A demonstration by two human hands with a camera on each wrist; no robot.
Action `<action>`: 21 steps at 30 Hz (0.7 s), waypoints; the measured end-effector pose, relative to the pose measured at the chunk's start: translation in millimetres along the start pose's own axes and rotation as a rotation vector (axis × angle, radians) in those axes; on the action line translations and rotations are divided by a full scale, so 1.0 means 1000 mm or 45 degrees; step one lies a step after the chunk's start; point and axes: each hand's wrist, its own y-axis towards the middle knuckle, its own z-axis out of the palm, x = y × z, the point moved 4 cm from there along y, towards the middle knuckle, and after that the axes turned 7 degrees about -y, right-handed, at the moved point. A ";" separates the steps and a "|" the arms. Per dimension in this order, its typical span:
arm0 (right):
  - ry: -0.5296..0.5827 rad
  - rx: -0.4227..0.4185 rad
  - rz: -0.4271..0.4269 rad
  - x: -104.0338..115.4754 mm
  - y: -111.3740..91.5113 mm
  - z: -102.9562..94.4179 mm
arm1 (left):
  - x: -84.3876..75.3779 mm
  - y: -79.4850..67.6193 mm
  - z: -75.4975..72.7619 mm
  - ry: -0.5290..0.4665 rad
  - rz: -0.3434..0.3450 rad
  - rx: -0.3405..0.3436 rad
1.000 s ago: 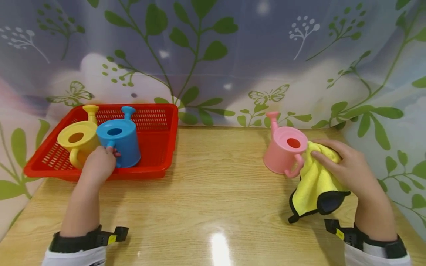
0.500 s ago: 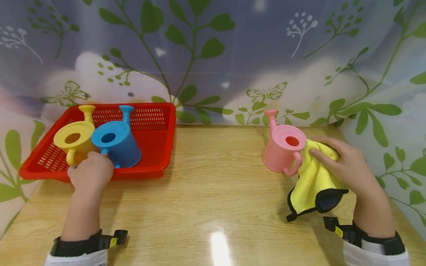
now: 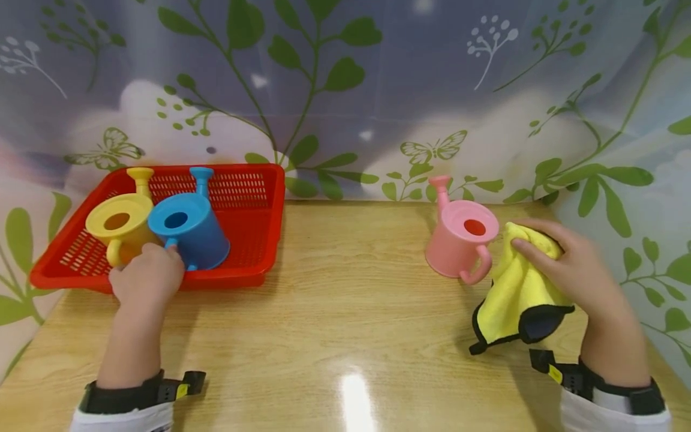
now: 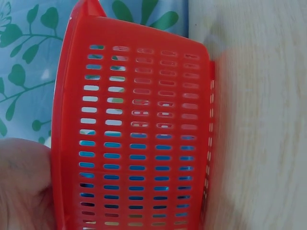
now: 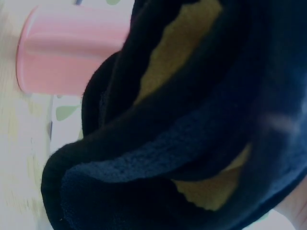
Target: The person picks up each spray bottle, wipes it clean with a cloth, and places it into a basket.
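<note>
Yellow watering can and blue one sit in the red plastic basket, pink one outside; right hand pinches yellow cloth, left hand's grip hidden.

basket: table, left | two watering cans: in basket | third can: right | cloth: right of third can

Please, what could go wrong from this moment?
The yellow cloth hangs from the right hand close to the pink watering can; it might catch and tip the can. The left hand is at the blue watering can, right beside the yellow watering can, so moving one could knock the other.
</note>
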 end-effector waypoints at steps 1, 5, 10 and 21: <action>-0.006 -0.006 0.018 -0.002 -0.001 -0.003 | 0.000 0.000 0.000 0.005 0.001 -0.022; -0.067 -0.037 0.129 -0.013 -0.005 -0.014 | 0.000 -0.002 -0.001 0.034 0.008 -0.104; -0.088 -0.042 0.170 -0.018 -0.007 -0.021 | 0.000 -0.007 -0.003 0.071 0.038 -0.142; -0.151 -0.052 0.195 -0.025 -0.007 -0.026 | -0.026 -0.051 -0.025 -0.154 0.089 -0.426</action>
